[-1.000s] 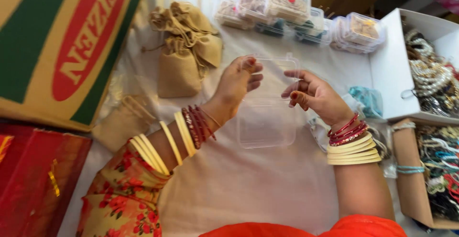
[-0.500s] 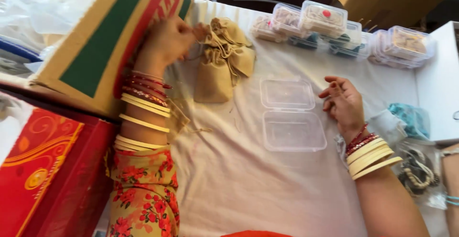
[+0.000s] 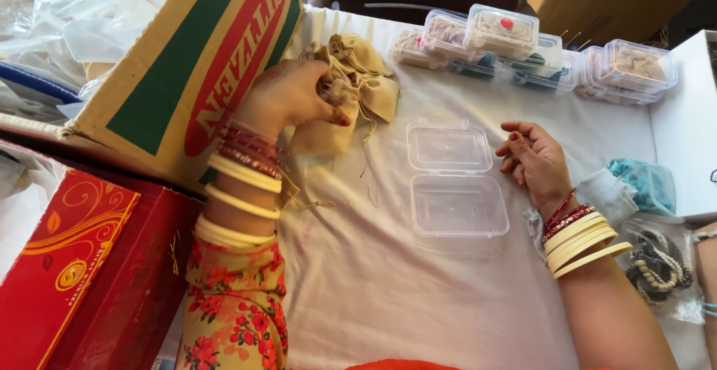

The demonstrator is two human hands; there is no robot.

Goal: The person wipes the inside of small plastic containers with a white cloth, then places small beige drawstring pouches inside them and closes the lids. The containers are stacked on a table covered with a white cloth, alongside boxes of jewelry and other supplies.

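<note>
Beige cloth is what my left hand (image 3: 287,97) has closed on: my fingers are curled around one of the small drawstring pouches (image 3: 351,86) heaped in the upper middle of the frame, just beside the big cardboard box (image 3: 187,64) at upper left. My right hand (image 3: 534,161) rests on the white table cloth (image 3: 373,280) right of centre, fingers loosely bent and holding nothing, its fingertips just beside the clear hinged plastic box (image 3: 454,183) that lies open and empty in the middle. I judge this to be the picking-up step: a pouch is in my grip but not yet lifted free of the heap. Getting it clear would call for a pinch on one pouch alone, since several lie tangled by their strings, and a steady hand at the open box. Filled, shut boxes (image 3: 500,34) stand stacked along the top edge.
</note>
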